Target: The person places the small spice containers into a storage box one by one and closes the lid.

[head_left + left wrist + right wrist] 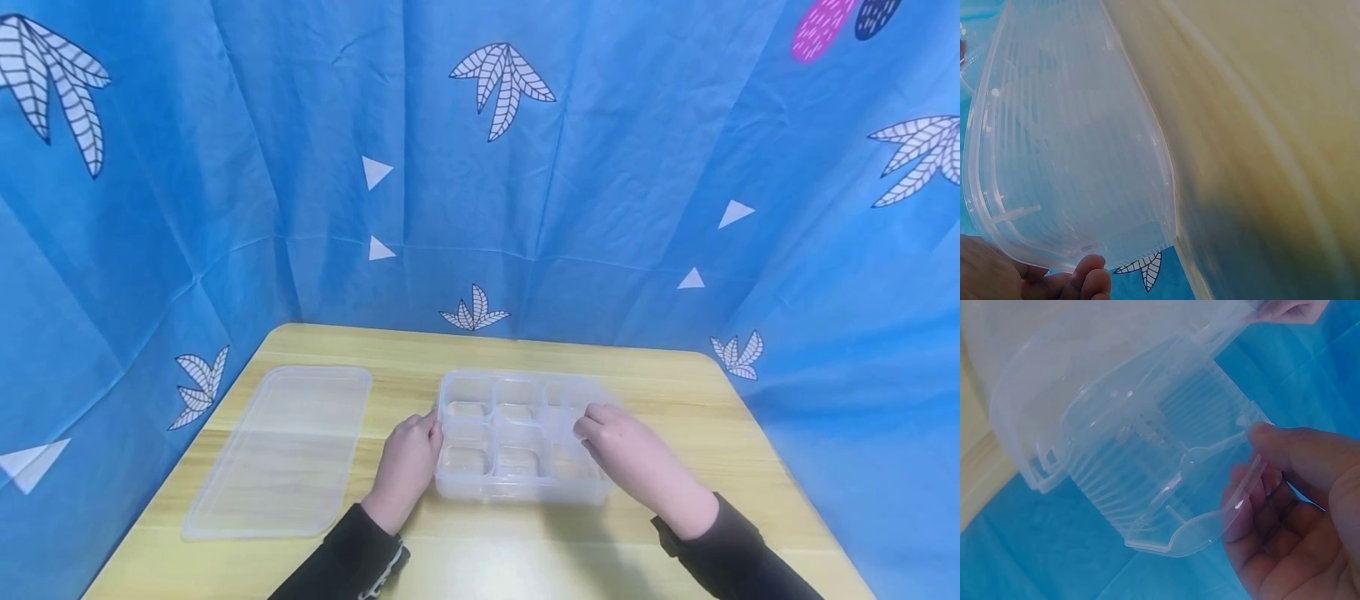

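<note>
On the table, a clear plastic storage box (517,487) shows several square compartments. My left hand (408,462) grips its left side; in the left wrist view the fingers (1088,278) curl at the rim of the box wall (1085,137). Over the box's right part, my right hand (637,458) pinches a clear ribbed plastic insert (1154,462) by its edge, with the thumb (1291,447) on one face and fingers behind. In the head view the insert blends with the box, so whether it touches the compartments cannot be told.
A translucent rectangular lid (281,454) lies flat on the wooden table (510,550), left of the box. Blue patterned curtains (480,192) hang behind the table and along both sides.
</note>
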Demonstrator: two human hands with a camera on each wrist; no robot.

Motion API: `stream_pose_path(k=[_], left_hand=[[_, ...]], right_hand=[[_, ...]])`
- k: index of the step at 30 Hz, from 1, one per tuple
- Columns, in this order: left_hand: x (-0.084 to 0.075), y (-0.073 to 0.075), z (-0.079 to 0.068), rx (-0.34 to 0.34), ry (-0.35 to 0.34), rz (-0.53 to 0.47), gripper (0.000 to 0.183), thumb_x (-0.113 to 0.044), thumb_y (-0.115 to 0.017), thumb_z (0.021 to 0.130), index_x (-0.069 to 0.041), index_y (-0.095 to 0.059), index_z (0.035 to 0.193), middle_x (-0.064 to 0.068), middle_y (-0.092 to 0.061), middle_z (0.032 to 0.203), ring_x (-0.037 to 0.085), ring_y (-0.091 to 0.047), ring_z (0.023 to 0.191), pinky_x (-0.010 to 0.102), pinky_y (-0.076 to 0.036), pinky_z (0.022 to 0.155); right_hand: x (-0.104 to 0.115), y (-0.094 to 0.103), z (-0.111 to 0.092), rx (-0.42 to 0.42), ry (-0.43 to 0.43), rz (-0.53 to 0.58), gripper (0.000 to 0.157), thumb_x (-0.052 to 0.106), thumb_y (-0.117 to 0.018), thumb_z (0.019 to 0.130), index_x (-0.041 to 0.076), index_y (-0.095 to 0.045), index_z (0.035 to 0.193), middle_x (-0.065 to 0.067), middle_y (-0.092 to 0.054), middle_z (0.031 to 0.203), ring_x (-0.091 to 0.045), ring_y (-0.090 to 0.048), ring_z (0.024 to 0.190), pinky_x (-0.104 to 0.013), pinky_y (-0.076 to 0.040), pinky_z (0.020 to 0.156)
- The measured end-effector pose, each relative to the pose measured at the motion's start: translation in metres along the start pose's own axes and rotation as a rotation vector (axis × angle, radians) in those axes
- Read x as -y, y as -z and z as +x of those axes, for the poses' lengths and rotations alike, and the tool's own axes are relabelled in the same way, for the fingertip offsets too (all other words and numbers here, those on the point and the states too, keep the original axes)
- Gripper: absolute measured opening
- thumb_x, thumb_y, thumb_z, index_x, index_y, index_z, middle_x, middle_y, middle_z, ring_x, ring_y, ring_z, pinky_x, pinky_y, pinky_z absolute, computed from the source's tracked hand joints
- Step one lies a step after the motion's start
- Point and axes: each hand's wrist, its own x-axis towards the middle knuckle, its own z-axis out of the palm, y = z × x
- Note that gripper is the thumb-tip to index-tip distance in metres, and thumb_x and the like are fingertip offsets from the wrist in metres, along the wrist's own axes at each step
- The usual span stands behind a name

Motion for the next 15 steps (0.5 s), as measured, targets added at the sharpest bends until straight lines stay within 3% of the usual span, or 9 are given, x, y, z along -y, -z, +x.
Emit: stream_pose_path(k=[15], left_hand=[[0.000,-0.001,0.000,0.019,0.021,0.005,0.029,-0.009,-0.059,0.098,0.010,-0.067,0.119,0.011,-0.066,0.080,0.016,-0.053,0.063,0.031,-0.050,0.058]], right_hand=[[0.009,-0.013,-0.008,0.039,-0.014,0.015,0.018,-0.009,-0.075,0.078,0.006,-0.067,0.083,0.004,-0.049,0.078,-0.010,-0.049,0.070,-0.021,-0.050,0.062]])
